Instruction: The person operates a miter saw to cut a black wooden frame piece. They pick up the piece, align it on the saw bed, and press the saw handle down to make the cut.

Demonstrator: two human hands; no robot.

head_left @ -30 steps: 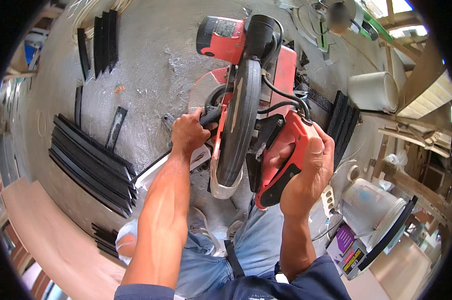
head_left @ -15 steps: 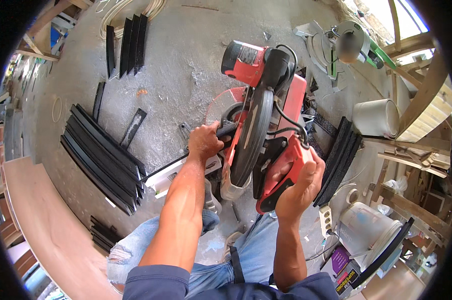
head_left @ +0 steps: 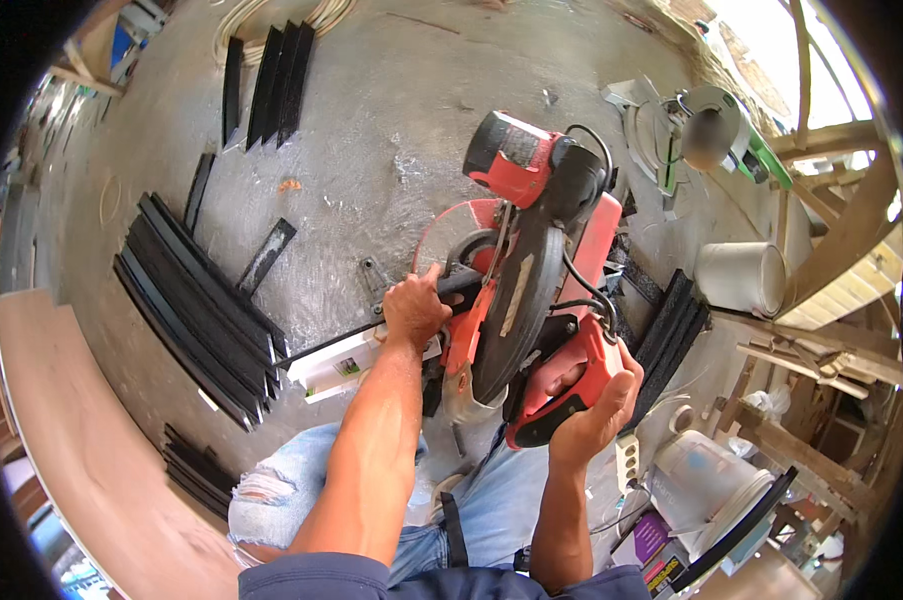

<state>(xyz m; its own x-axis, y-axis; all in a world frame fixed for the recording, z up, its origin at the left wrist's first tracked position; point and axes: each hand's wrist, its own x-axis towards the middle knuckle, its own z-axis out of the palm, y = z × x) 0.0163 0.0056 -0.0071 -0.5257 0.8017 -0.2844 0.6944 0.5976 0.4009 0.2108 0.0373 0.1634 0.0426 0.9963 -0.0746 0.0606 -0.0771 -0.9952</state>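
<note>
A red and black miter saw (head_left: 516, 310) stands on the floor in front of me. My right hand (head_left: 596, 405) is wrapped around its red handle (head_left: 571, 375), with some fingers inside the grip opening. At the left side of the saw, my left hand (head_left: 416, 308) is closed on a thin black strip (head_left: 336, 338), which lies across the saw base and sticks out to the left. Under the strip's outer part lies a white box-like piece (head_left: 336, 368). The saw's cutting edge and the strip's right end are hidden by the saw body.
Black strips (head_left: 196, 310) lie stacked on the left, with more strips (head_left: 276, 85) farther off and another pile (head_left: 671, 335) right of the saw. A second, green saw (head_left: 716, 130), buckets (head_left: 739, 278), a power strip (head_left: 626, 460) and a long wooden board (head_left: 81, 430) surround me.
The view has tilted slightly, so the saw and the things on the right sit lower in the picture. Both hands keep their holds.
</note>
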